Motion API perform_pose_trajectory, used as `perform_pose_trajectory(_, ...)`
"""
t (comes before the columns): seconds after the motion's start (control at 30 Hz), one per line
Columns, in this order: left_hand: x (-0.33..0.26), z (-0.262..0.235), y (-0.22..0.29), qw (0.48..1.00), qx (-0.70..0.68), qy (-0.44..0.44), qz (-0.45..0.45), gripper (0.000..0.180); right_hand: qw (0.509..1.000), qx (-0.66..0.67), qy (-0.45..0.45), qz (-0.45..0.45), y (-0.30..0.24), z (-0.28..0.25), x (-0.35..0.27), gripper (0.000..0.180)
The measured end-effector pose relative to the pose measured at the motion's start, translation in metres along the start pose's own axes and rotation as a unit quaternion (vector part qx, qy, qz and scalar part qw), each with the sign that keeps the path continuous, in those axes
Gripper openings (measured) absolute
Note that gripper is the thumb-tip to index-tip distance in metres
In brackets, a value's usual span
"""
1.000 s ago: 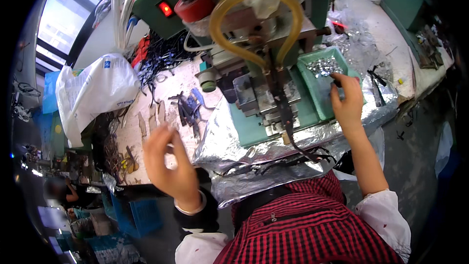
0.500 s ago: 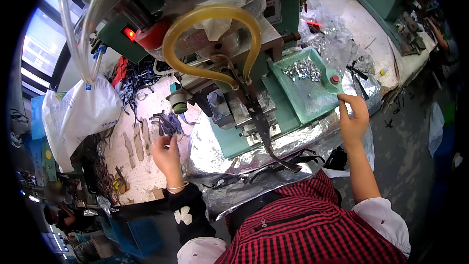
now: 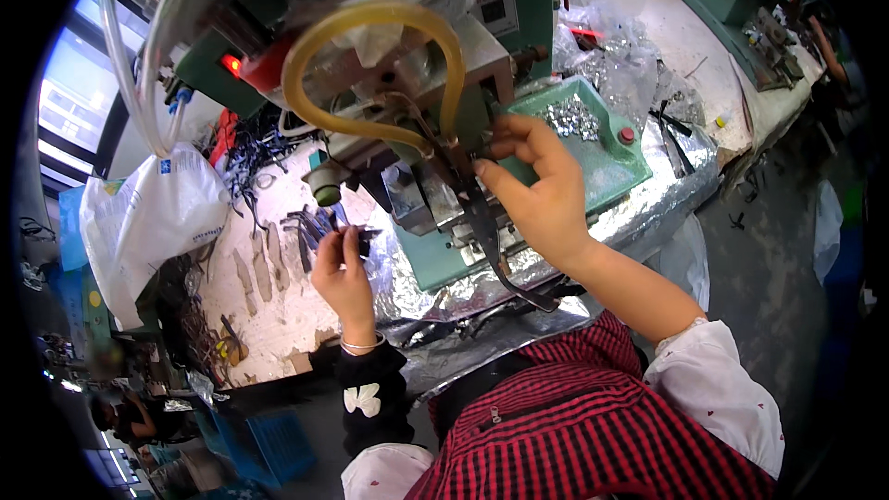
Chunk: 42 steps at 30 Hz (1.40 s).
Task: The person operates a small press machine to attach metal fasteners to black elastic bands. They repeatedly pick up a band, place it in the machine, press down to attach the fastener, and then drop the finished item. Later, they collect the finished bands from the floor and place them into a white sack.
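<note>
my L hand (image 3: 343,276) pinches a dark strip (image 3: 368,234) left of the press (image 3: 483,67); my R hand (image 3: 546,199) curls at the press's front, can't tell if pinching anything; if press cycles w/ it there, prob. nipped; loose L grip might drop the strip

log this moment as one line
left hand: pinching dark strip | right hand: at bench machine | green tray: small metal pieces inside

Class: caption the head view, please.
Left hand at thin dark strips, right hand at a green-and-grey metal machine.
</note>
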<state>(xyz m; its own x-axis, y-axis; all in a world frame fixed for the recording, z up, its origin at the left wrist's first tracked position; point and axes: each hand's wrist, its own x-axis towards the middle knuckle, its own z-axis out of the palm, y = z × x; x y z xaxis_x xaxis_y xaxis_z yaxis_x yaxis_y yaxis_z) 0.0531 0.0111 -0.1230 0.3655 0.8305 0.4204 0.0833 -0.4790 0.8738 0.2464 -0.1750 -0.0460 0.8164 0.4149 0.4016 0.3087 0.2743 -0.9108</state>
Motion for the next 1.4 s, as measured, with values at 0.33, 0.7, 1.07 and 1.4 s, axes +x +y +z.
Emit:
perform_pose_trajectory(0.33, -0.013, 0.013, 0.151, 0.882, 0.060, -0.109, 0.454, 0.026, 0.984, 0.116, -0.106, 0.079, -0.056, -0.002, -0.017, 0.059)
perform_pose_trajectory(0.7, -0.019, 0.064, 0.136, 0.816, 0.098, -0.173, 0.542, 0.030, 0.978, -0.171, 0.121, 0.003, 0.057, -0.126, 0.025, 0.055)
perform_pose_trajectory(1.07, -0.041, 0.051, 0.139, 0.892, 0.062, -0.196, 0.402, 0.040, 0.851, -0.511, -0.026, -0.118, 0.059, -0.111, -0.004, 0.010)
perform_pose_trajectory(1.4, 0.055, -0.052, 0.092, 0.922, 0.338, 0.038, 0.184, 0.015, 0.882, -0.432, 0.041, -0.184, 0.052, -0.117, -0.003, 0.018)
